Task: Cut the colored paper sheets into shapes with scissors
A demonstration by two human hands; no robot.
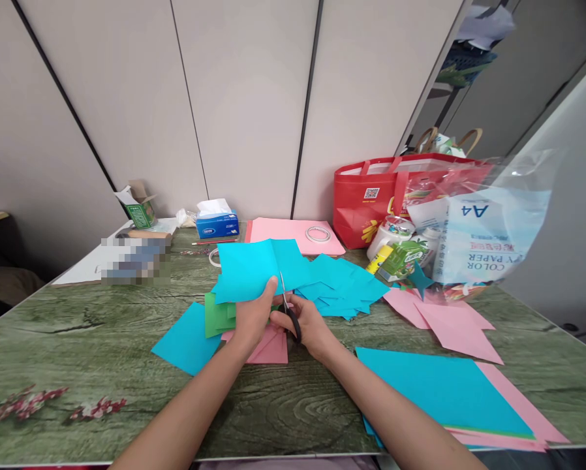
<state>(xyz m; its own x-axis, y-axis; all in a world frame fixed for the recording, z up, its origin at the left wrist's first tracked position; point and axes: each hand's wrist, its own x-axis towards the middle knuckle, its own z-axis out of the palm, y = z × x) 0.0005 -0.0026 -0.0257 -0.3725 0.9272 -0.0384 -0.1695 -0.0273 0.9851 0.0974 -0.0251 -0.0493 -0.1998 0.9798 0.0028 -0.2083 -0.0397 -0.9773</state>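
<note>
My left hand point(256, 307) grips a sheet of blue paper point(248, 264) by its lower edge, thumb on top. A fold line runs down the sheet. In my right hand point(307, 323) is a pair of scissors point(290, 316) with black handles, its blades pointing away from me and lying at the paper near the fold. Beneath my hands lie green paper pieces point(216, 316) and pink paper pieces point(272, 349). A blue square point(188, 339) rests to the left, and a pile of cut blue pieces point(344, 287) spreads to the right.
Blue and pink sheets point(434, 391) are stacked at the front right, with pink pieces point(462, 326) behind. A red bag point(356, 202), a clear paper packet point(493, 228) and a yellow glue stick point(380, 259) stand back right. A blue tissue box point(217, 226) sits at the back.
</note>
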